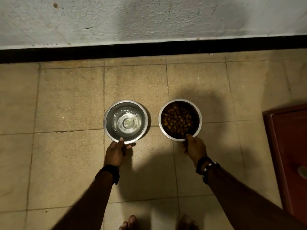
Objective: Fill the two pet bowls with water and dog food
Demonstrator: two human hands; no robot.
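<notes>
Two bowls: steel, side by side, apart, on the tiled floor (69, 100).
Water bowl (125, 121): centre of view, 9 o'clock of its neighbour; holds clear water.
Food bowl (180, 120): 3 o'clock of the water bowl; holds brown kibble (177, 121).
Left hand (114, 152): grips the water bowl's rim at its 6 o'clock, thumb on top of the rim.
Right hand (195, 147): grips the food bowl's rim at its 6 o'clock, thumb over the edge.
Wrists: dark watch (110, 174) on the left, dark bands (206, 166) on the right.
Surface: beige square tiles, dim light, arm shadows.
Room: rough grey wall (149, 19) at 12 o'clock above a black skirting strip (149, 49).
Others: red panel (289, 155) at 3 o'clock; bare toes (129, 221) at 6 o'clock.
</notes>
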